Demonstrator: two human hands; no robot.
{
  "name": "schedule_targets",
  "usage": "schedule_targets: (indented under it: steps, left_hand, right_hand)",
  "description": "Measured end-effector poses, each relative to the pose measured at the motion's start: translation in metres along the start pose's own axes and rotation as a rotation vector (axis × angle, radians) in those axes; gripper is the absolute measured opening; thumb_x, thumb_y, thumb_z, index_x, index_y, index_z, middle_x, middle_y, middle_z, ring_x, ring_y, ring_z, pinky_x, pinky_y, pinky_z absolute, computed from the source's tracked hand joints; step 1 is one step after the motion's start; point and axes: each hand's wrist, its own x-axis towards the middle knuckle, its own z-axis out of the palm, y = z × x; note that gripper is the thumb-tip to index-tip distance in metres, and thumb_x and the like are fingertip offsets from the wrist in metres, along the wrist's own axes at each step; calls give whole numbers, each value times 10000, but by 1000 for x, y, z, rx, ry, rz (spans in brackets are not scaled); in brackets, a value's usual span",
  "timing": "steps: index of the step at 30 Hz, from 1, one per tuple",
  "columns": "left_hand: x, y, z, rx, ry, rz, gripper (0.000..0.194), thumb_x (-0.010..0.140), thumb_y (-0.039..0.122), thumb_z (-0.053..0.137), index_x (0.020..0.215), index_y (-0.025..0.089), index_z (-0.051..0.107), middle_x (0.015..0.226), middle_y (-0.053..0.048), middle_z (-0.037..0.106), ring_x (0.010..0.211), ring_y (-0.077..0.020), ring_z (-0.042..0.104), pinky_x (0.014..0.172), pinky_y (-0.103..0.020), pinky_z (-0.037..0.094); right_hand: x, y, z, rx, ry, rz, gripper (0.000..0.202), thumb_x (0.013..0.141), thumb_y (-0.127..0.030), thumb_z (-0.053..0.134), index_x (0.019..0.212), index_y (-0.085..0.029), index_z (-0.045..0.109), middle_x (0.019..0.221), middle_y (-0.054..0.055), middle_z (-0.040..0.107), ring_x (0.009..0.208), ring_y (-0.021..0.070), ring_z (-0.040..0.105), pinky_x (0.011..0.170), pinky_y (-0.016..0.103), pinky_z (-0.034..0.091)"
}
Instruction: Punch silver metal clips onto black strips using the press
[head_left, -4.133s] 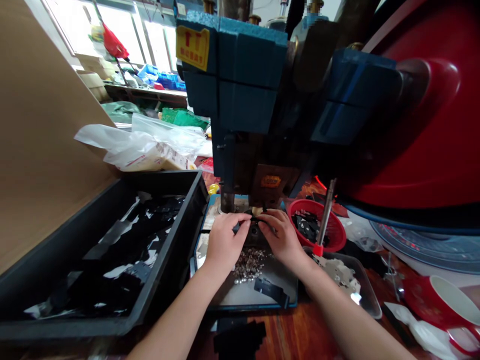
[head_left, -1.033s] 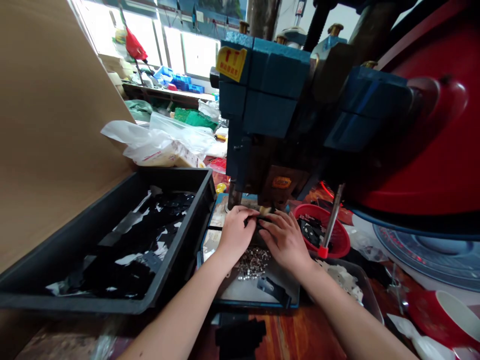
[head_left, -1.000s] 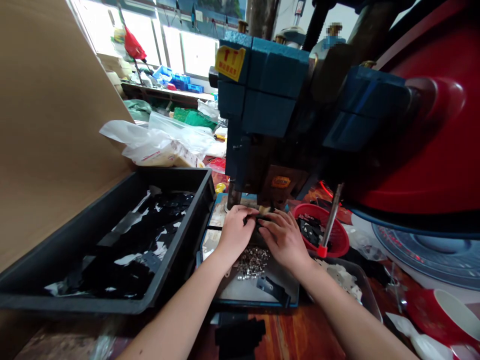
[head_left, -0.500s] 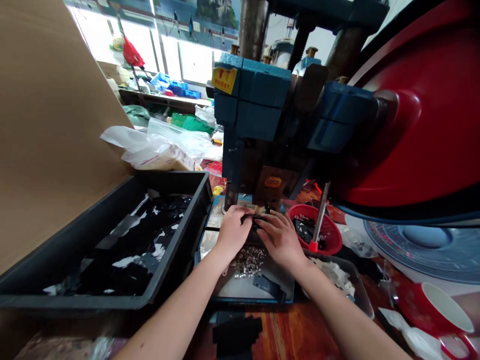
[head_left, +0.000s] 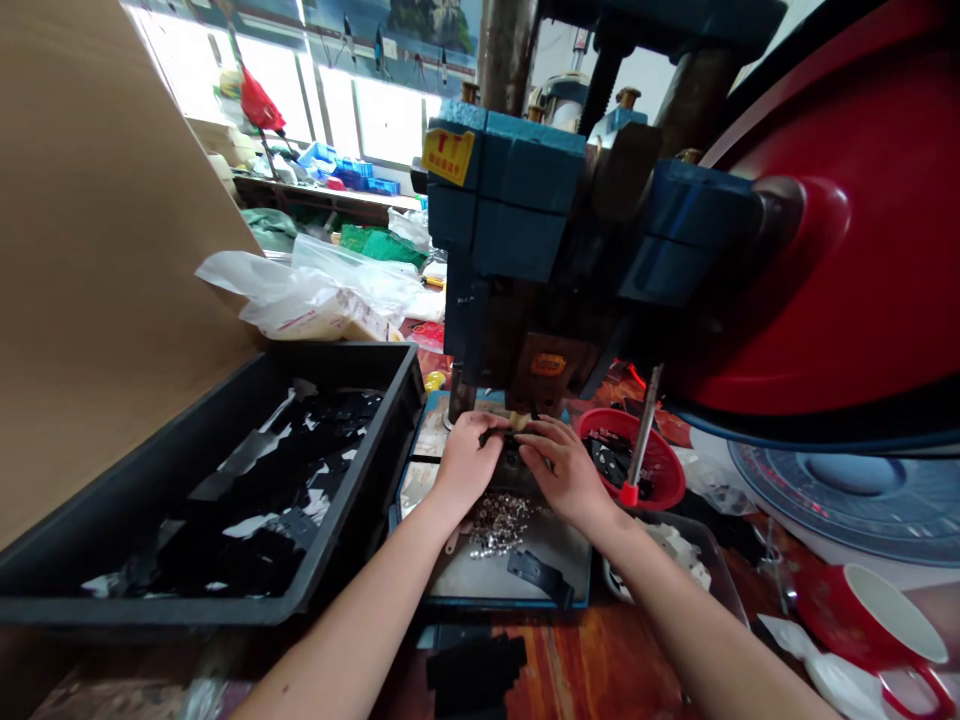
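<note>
Under the head of a blue press (head_left: 510, 200), both of my hands meet at its tooling. My left hand (head_left: 466, 465) is closed, thumb and fingers pinching the left end of a small black flat piece (head_left: 511, 433). On the right end of that piece, the bent fingers of my right hand (head_left: 564, 465) are closed; the fingers partly hide it. Just below my hands, a heap of small shiny metal parts (head_left: 499, 525) lies on the press's metal base plate (head_left: 472, 582). A separate black strip with holes (head_left: 538, 575) rests near the plate's front edge.
At left stands a large black bin (head_left: 360, 470) with black and white pieces, beside a cardboard sheet (head_left: 112, 200). To the right are a red bowl (head_left: 671, 490) of black parts, a clear tray of pale pieces (head_left: 724, 575), a red mug (head_left: 847, 620) and the red flywheel (head_left: 862, 230).
My right hand has shifted slightly, its fingers drawing in on the piece. The left hand stays nearly where it was. The view has moved a little.
</note>
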Motion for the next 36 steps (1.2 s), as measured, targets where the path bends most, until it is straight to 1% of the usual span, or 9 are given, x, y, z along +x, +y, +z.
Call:
schedule_targets:
  steps: [2,5,7,12,18,24,27,32,36]
  left_hand:
    - [-3,1,-6,-6,33,-21,190,809,173,512,922,191,663,965,-49,630,962,-193,589,899,-376,472]
    - [-13,4,-19,-3,73,-55,206,832,222,509,995,198,633,1021,-52,613,970,-199,577,864,-371,478]
    - [-23,6,-28,13,86,-74,212,843,237,507,1020,210,619,1045,-47,603,969,-197,570,839,-356,479]
    - [-52,8,-42,73,91,-44,195,865,249,499,1027,229,605,1067,-42,584,1005,-199,555,838,-336,470]
    - [-74,7,-48,91,117,29,182,871,218,503,1029,236,592,1084,-40,563,1052,-192,536,934,-349,428]
    - [-83,11,-62,145,103,62,185,870,214,502,1030,242,591,1069,-41,570,1041,-198,540,926,-358,429]
    - [-93,11,-73,185,81,22,187,876,237,498,1038,248,589,1080,-47,570,1043,-205,538,928,-373,426]
    - [-108,6,-83,292,27,-55,223,875,256,474,1072,241,576,1105,-65,573,1058,-231,534,930,-404,429]
    - [-114,3,-81,416,-97,-52,260,852,261,497,1095,237,586,1085,-69,598,1041,-257,541,906,-425,439]
  right_hand:
    - [-11,7,-2,137,103,99,267,898,-355,486,1049,-237,672,1126,79,655,1140,247,531,995,459,394]
    - [-43,14,-10,422,263,412,338,896,-444,459,1060,-217,648,1024,95,686,987,242,617,907,437,457]
    - [-68,15,-17,595,292,572,387,902,-492,422,1068,-209,627,999,94,693,949,240,632,871,422,475]
    - [-100,14,-30,645,352,556,453,894,-548,385,951,-185,649,894,84,701,874,238,644,818,389,486]
    - [-90,13,-27,556,373,507,406,873,-531,439,844,-183,646,873,79,688,873,235,623,785,360,475]
    - [-77,9,-8,818,423,590,496,877,-623,326,919,-206,591,739,41,653,713,194,615,696,346,489]
    - [-49,9,-2,617,309,617,397,828,-559,493,954,-197,594,751,32,647,685,177,595,651,306,472]
    - [0,10,6,191,-34,431,401,773,-535,551,951,-187,641,844,46,672,746,197,604,666,307,436]
    - [7,15,9,184,-22,435,328,772,-508,558,777,-184,612,682,13,629,639,170,571,579,275,406]
